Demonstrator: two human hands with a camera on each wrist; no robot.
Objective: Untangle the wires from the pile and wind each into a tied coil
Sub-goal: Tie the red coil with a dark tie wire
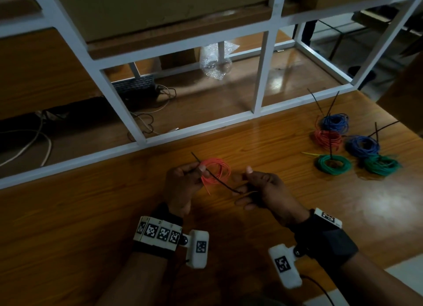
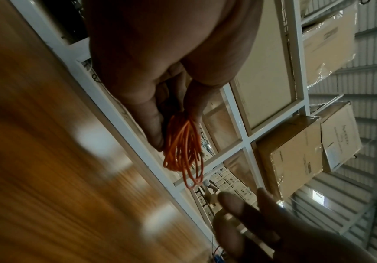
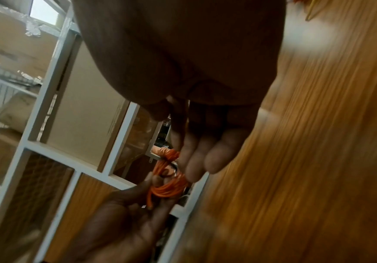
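An orange wire coil [image 1: 215, 170] hangs just above the wooden table [image 1: 91, 214], held at its near rim by my left hand [image 1: 201, 172]. A thin black tie [image 1: 225, 185] crosses the coil's rim, its far tip sticking out past my left thumb. My right hand [image 1: 246, 186] pinches the tie's near end. In the left wrist view, thumb and fingers [image 2: 151, 121] clamp the orange coil [image 2: 184, 151]. The right wrist view shows the orange coil [image 3: 169, 186] beyond my right fingers [image 3: 205, 151], with the left hand [image 3: 120, 210] below it.
Several tied coils lie at the table's right: two blue [image 1: 335, 122] [image 1: 362, 145], one red [image 1: 328, 139], two green [image 1: 333, 164] [image 1: 381, 165], black tie tails sticking up. A yellow wire end [image 1: 310, 154] lies beside them. A white metal frame [image 1: 137, 143] borders the far edge.
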